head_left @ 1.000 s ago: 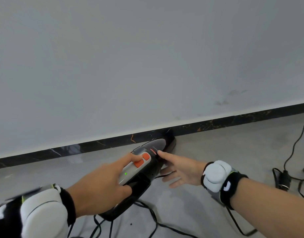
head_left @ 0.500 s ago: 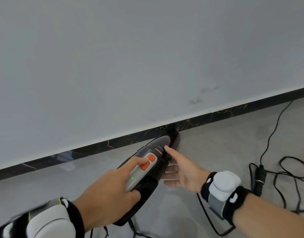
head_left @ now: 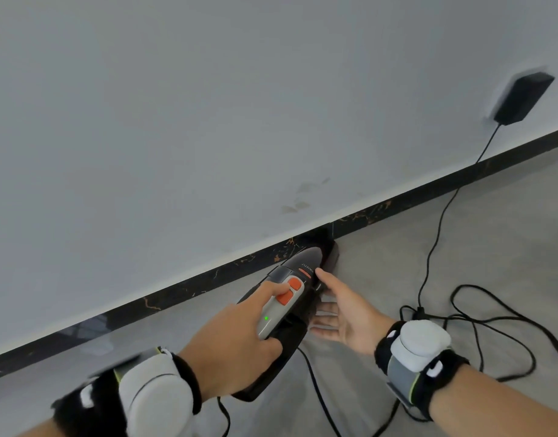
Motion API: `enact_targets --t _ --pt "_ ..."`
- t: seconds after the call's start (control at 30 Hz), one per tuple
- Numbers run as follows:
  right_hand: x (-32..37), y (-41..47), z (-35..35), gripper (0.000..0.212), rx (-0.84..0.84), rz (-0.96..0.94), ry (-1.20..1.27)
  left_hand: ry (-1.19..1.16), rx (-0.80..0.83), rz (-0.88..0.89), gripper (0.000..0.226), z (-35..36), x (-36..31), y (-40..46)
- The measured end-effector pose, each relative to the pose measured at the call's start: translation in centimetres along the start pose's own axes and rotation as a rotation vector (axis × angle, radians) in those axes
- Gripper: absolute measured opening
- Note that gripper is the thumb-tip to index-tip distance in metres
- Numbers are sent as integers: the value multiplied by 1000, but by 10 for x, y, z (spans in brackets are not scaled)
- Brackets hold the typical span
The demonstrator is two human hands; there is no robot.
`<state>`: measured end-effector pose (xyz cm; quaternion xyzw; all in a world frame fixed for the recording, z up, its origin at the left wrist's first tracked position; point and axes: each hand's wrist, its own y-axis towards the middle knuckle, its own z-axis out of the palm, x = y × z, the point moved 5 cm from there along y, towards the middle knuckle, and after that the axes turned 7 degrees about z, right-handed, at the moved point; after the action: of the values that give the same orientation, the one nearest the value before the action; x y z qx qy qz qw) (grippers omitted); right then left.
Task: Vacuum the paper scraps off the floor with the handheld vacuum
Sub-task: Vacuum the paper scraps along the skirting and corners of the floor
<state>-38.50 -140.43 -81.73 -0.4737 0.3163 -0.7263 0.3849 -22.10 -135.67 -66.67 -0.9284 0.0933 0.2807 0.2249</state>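
Note:
A black handheld vacuum [head_left: 306, 263] with a grey handle and two orange buttons lies low over the grey floor, its nozzle against the black skirting board. My left hand [head_left: 236, 335] grips the handle, with a fingertip at the orange buttons. A small green light shows on the handle. My right hand [head_left: 343, 313] has straight fingers and touches the right side of the vacuum's body. No paper scraps are visible on the floor.
A white wall [head_left: 208, 121] rises behind the skirting board [head_left: 397, 209]. A black adapter [head_left: 523, 97] sits on the wall at the upper right, and its black cable [head_left: 435, 234] runs down into loose loops on the floor at the right.
The view has swung right, bringing the wall adapter into sight. The vacuum's nozzle stays against the skirting board, my left hand keeps its grip, and my right hand stays at the vacuum's right side.

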Motion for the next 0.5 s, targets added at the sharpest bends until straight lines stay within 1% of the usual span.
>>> enact_targets --t 0.3,0.5 --pt "31 3 -49 57 -39 -61 121 58 26 41 61 19 -40 52" --pt "45 5 -71 57 -76 -96 176 51 42 79 62 27 -58 73"
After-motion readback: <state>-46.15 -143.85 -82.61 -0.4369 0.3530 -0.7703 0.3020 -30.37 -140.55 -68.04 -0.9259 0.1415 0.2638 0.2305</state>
